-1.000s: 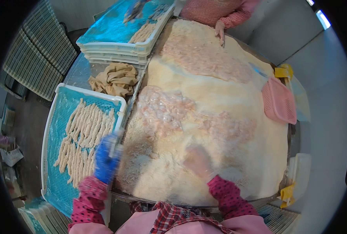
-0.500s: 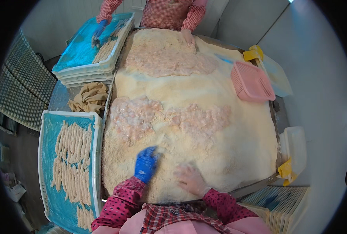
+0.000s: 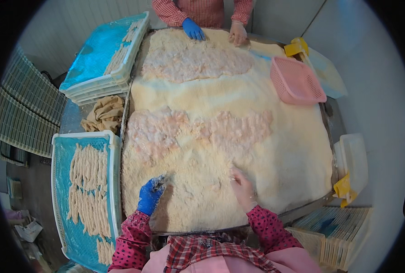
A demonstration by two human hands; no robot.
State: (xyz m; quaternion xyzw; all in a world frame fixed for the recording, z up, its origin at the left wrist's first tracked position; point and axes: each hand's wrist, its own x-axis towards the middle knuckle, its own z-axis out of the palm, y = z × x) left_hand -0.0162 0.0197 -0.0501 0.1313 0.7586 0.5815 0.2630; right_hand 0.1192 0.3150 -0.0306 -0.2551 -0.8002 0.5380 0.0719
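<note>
My left hand (image 3: 151, 194), in a blue glove dusted with crumbs, is at the near left of a table spread with pale breading crumbs (image 3: 202, 207). Its fingers curl inward, and whatever they may hold is hidden. To the right, my right hand (image 3: 243, 190), in a thin clear glove, has its fingers drawn together at the crumbs; I cannot make out anything in them. Just beyond both hands lie two patches of wet, pinkish raw meat strips, a left patch (image 3: 154, 132) and a right patch (image 3: 234, 132).
At left stands a blue-lined white tray (image 3: 60, 182) with rows of coated strips (image 3: 88, 168). Behind it are a crumpled cloth (image 3: 104, 113) and stacked trays (image 3: 98, 86). A pink basket (image 3: 298, 82) sits far right. Opposite, a co-worker's gloved hands (image 3: 193, 29) are over another meat patch (image 3: 198, 63).
My left hand has moved left and a little nearer me, its fingers now curled. My right hand has moved right and forward, fingers drawn together. The co-worker's blue-gloved hand left the tray for the table.
</note>
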